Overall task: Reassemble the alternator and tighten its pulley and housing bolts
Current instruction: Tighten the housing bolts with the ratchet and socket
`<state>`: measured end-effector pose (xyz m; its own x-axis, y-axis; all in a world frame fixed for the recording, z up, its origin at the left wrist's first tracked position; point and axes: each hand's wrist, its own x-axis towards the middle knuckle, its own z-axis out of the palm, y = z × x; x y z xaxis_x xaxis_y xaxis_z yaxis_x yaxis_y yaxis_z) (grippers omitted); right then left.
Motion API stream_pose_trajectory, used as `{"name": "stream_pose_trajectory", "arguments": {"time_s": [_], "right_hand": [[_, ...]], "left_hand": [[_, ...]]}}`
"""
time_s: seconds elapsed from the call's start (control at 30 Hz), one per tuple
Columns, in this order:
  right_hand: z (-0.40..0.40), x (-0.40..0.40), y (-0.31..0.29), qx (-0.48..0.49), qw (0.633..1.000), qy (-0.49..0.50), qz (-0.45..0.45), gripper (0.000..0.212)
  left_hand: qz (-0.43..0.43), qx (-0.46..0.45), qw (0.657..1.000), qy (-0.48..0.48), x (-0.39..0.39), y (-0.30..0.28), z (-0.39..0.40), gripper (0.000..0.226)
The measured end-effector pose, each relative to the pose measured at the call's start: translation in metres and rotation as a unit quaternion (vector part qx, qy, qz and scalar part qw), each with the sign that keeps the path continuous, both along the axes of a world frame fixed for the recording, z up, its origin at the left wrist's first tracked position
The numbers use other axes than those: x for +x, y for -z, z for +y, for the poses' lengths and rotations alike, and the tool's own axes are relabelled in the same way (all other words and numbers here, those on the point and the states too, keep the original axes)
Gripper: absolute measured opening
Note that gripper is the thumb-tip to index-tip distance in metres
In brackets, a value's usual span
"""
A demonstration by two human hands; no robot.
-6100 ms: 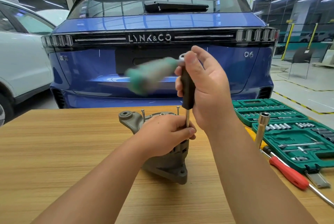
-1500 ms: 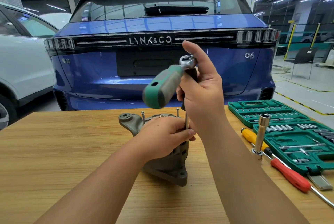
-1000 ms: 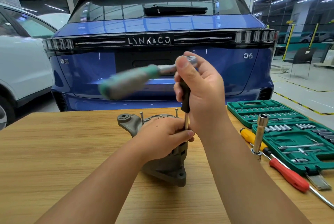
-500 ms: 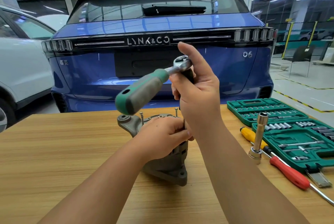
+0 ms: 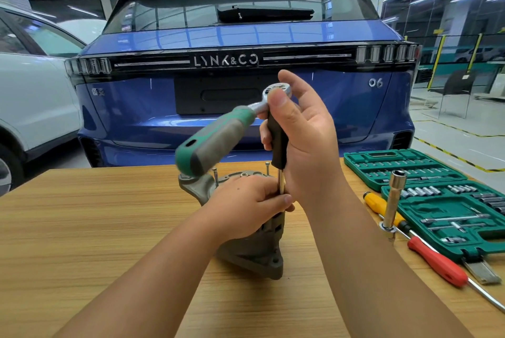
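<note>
— Two hands work at the alternator (image 5: 246, 253) mid-table?
— Yes. Left hand (image 5: 246, 212) grips its top; right hand (image 5: 303, 141) wraps the ratchet (image 5: 216, 135) extension above it. Handle swung back again: housing bolt (image 5: 267, 167) tightening continues.

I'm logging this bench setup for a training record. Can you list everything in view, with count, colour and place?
alternator: one, grey, table centre
housing bolts: at least two, silver, standing up from alternator top
ratchet: one, green-grey handle, on black extension above alternator
socket set case: one, green, open, table right
long socket: one, silver, upright beside case
screwdrivers: two, yellow and red, table right
table: one, wood
cars: two, blue behind, white left
left hand: grips alternator
right hand: holds extension
</note>
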<state>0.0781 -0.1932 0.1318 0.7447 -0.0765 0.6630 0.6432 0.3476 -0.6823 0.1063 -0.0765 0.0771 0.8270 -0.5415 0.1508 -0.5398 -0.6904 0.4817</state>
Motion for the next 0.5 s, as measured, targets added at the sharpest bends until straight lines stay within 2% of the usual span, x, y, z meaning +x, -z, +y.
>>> {"name": "stream_pose_trajectory", "arguments": {"time_s": [0.07, 0.17, 0.2, 0.27, 0.33, 0.43, 0.5], "right_hand": [[0.0, -0.001, -0.001, 0.008, 0.999, 0.03, 0.02, 0.054], [-0.006, 0.004, -0.002, 0.037, 0.994, 0.097, 0.038, 0.018], [-0.01, 0.005, -0.003, 0.037, 0.993, 0.098, 0.05, 0.014], [-0.017, 0.006, -0.004, 0.01, 0.998, 0.013, 0.057, 0.011], [-0.017, 0.006, -0.003, -0.013, 0.998, -0.062, 0.027, 0.032], [-0.003, 0.006, 0.002, -0.056, 0.996, 0.013, -0.062, 0.04], [0.003, 0.008, 0.003, -0.044, 0.996, 0.022, -0.079, 0.047]], "left_hand": [[-0.007, 0.005, 1.0, -0.001, -0.001, -0.001, -0.001, 0.024], [-0.027, 0.027, 0.999, 0.002, -0.003, -0.001, -0.002, 0.028], [-0.027, 0.031, 0.999, 0.001, -0.004, -0.001, -0.002, 0.028], [-0.014, 0.02, 1.0, -0.002, -0.003, -0.002, -0.001, 0.026], [0.001, -0.001, 1.0, -0.005, -0.002, -0.001, -0.001, 0.023], [-0.007, -0.004, 1.0, 0.005, -0.002, 0.0, 0.001, 0.023], [-0.022, 0.004, 1.0, 0.002, -0.002, 0.0, 0.001, 0.023]]}}
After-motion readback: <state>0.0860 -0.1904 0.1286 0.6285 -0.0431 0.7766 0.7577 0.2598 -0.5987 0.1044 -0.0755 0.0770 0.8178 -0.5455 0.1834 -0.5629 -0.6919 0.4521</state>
